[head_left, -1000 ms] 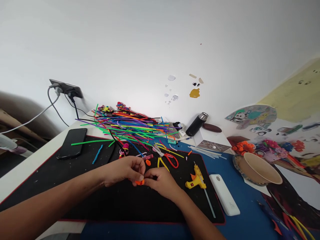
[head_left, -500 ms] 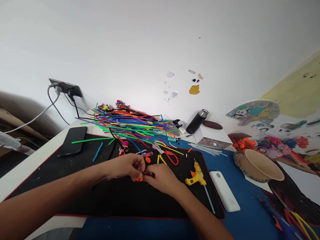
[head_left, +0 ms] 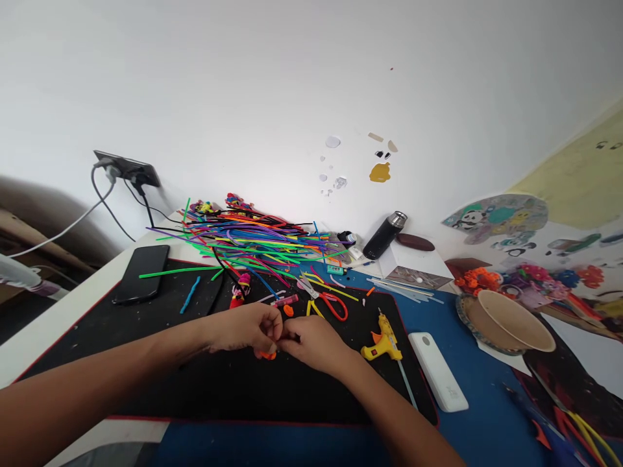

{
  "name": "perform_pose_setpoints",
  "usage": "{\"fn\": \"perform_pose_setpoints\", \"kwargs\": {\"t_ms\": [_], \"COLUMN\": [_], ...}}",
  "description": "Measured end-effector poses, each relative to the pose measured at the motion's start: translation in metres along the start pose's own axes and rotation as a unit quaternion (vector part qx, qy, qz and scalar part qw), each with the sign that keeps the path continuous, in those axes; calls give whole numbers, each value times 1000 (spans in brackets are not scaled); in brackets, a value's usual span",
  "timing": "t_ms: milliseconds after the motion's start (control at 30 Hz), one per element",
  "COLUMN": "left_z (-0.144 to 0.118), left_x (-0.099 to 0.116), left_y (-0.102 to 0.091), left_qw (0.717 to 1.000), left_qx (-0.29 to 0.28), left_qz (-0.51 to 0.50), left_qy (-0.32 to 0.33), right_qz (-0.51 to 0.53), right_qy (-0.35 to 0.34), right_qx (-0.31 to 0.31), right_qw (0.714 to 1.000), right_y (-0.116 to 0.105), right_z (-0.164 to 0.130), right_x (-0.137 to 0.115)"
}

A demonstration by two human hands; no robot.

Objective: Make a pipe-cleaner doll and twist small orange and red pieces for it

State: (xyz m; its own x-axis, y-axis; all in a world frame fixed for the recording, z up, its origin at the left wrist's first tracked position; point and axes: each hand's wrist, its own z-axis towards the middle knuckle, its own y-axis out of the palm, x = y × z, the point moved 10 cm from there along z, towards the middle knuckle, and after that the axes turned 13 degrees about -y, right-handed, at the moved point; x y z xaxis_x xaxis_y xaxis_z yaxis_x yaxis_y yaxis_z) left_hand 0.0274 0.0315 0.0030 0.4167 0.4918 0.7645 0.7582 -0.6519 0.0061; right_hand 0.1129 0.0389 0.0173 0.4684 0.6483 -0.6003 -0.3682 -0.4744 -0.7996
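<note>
Over the black mat (head_left: 302,395) my two hands meet, fingertips close together. My left hand (head_left: 250,326) pinches a small orange piece (head_left: 268,355), likely bent pipe cleaner, mostly hidden by the fingers. My right hand (head_left: 311,340) is closed at its fingertips against the same spot; what it grips is covered. Just beyond lie another orange coil (head_left: 289,311), a pink tube (head_left: 286,301) and a small figure in red and pink (head_left: 240,292). Red-handled scissors (head_left: 326,298) rest slightly open beyond my right hand, beside yellow pipe cleaner pieces (head_left: 315,310).
A heap of coloured pipe cleaners (head_left: 263,237) lies along the wall. On the right are a yellow glue gun (head_left: 384,340), a white power bank (head_left: 438,371) and a bowl (head_left: 516,321). A black phone (head_left: 142,274) lies left; a black flask (head_left: 384,235) leans at the back.
The orange piece has shifted slightly left and down under my left fingers. Both hands stay pressed together in nearly the same place; the view has moved a little.
</note>
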Motion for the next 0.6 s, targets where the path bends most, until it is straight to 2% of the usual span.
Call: {"fn": "perform_pose_setpoints", "kwargs": {"t_ms": [367, 600], "left_z": [19, 33], "left_x": [-17, -32], "left_y": [-19, -31], "left_qw": [997, 990], "left_qx": [51, 85], "left_qz": [-52, -112], "left_qy": [3, 2], "right_qz": [-134, -142], "right_qy": [-24, -1], "right_qx": [-48, -52], "right_qw": [990, 989], "right_y": [-12, -15], "right_z": [17, 21], "right_x": [-12, -14]}}
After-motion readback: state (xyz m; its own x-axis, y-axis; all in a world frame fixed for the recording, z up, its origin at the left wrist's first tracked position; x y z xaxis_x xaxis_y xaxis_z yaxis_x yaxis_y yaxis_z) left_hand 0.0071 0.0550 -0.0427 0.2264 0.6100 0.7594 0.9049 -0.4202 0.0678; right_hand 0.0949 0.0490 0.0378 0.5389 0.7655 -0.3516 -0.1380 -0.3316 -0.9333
